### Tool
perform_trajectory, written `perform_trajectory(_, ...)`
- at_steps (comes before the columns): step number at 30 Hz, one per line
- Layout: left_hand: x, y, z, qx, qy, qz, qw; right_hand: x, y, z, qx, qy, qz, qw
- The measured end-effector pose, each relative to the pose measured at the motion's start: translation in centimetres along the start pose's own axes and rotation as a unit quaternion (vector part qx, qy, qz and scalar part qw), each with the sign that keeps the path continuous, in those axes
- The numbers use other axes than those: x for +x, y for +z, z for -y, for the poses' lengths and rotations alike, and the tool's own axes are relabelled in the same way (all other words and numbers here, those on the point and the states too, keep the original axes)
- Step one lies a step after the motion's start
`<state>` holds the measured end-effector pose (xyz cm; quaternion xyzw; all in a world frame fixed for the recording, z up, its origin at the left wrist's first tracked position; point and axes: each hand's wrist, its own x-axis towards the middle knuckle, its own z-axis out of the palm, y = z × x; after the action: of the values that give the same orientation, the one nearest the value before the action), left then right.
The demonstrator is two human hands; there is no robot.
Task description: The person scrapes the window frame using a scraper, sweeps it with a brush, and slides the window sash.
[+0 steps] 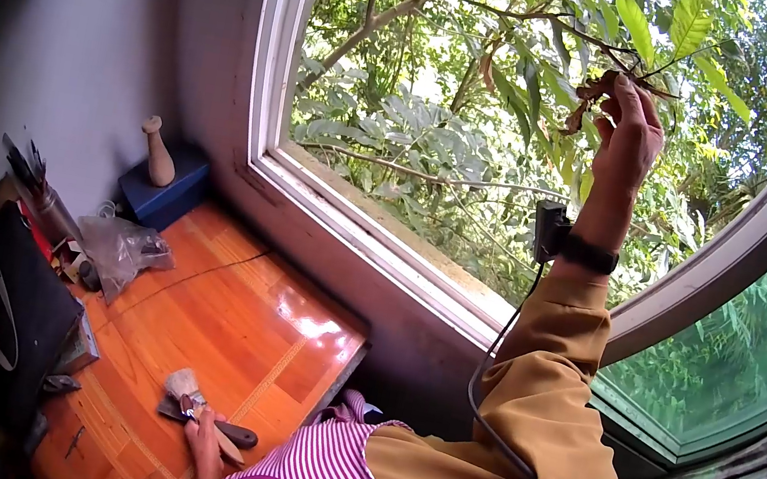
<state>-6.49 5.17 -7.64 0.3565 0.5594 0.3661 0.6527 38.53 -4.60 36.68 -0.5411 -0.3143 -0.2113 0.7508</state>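
My right hand reaches out through the window, fingers pinched on a dry brown curled leaf beside a thin branch. Fresh green leaves spread from the twig just above the fingertips. Low over the table, my left hand is closed around a paintbrush with pale bristles and a wooden handle. A scraper-like tool with a black handle lies across the brush at the same hand; its blade is partly hidden.
The window frame borders the reach. On the glossy wooden table stand a blue box with a wooden pestle-like piece, a plastic bag and a black bag. A cable runs along my right sleeve.
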Motion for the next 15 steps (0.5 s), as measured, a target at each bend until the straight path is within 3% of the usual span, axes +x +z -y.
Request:
perform_trajectory(3,0.4,-0.3,0.5,-0.003,0.000,0.002,1.000,1.2,-0.6,0.0,0.093,0.057,0.017,0.994)
perform_trajectory(4,0.5,-0.4,0.6,-0.003,0.004,0.013,1.000,1.2,-0.4,0.2,0.126,0.036,0.049,0.990)
perform_trajectory(7,0.4,-0.4,0.6,0.003,0.002,0.003,1.000,1.1,0.0,0.7,0.160,0.076,0.016,0.984)
perform_trajectory(9,0.7,-0.7,0.8,0.017,0.005,0.016,1.000,1.7,-0.5,0.1,0.149,0.063,0.098,0.982)
perform_trajectory(12,0.5,-0.7,0.6,0.028,0.013,0.025,0.999,0.2,2.3,0.6,0.217,0.020,0.042,0.975)
perform_trajectory(15,0.0,-0.4,0.2,0.018,0.019,0.017,0.999,-0.2,2.9,0.1,0.182,-0.013,0.036,0.983)
